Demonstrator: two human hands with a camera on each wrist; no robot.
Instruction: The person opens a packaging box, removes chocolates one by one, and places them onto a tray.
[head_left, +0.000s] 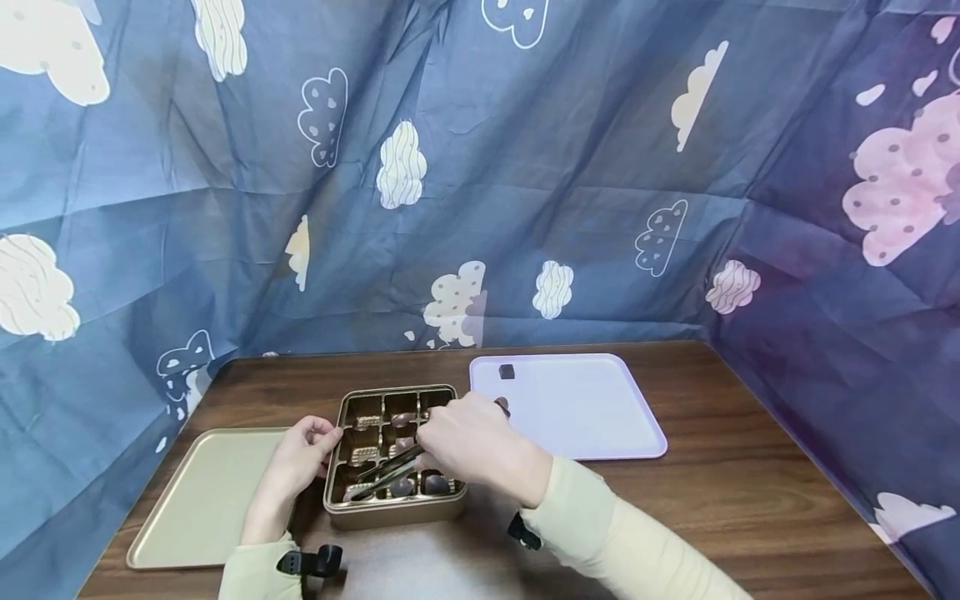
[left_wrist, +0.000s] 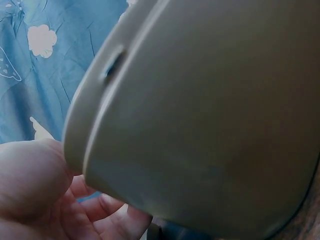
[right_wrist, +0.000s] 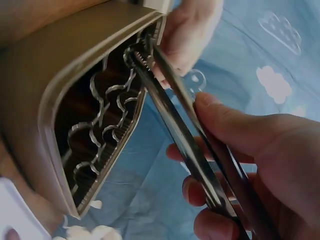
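A gold-brown box [head_left: 397, 518] with a divided insert stands on the table. My left hand [head_left: 294, 461] grips its left side, thumb against the wall in the left wrist view. My right hand [head_left: 480, 442] holds metal tongs [right_wrist: 173, 122] between thumb and fingers. Their tips reach into the front-left compartment; whether they pinch anything I cannot tell. Dark chocolates sit in the front-middle [head_left: 401, 487] and front-right [head_left: 437, 483] compartments. Brown pieces lie in the middle column, one at the back [head_left: 402, 418]. My right hand hides part of the right column.
To the right lies a pale lavender tray [head_left: 592, 408], with a dark square chocolate [head_left: 507, 372] and a round brown piece [head_left: 502, 404] partly behind my hand. A gold tray [head_left: 202, 500] lies on the left. Blue cloud-print cloth [head_left: 487, 208] hangs around the wooden table.
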